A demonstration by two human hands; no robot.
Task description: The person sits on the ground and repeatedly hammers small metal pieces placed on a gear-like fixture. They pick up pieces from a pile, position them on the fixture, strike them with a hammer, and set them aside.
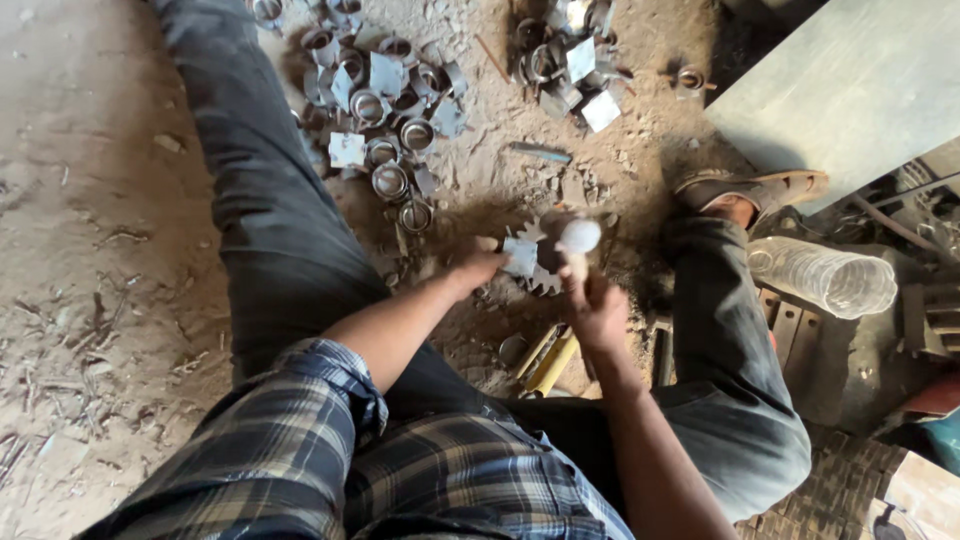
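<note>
The dirt floor (90, 200) fills the frame, with the person seated on it, legs stretched toward the top. In the upper middle lies a heap of finished metal rings and square plates (385, 110), and a second, smaller pile (565, 55) sits just right of it. At frame centre the left hand (475, 268) has its grip pinched on a toothed, star-cut sheet-metal piece (528, 262), pressing it down on a dark block. The right hand (598, 310) is wrapped tightly around the handle of a hammer (578, 238), whose pale head hangs right over the piece. I judge this to be the shaping step, mid-blow; the next strike calls for a steady hold, with fingers clear of the head.
</note>
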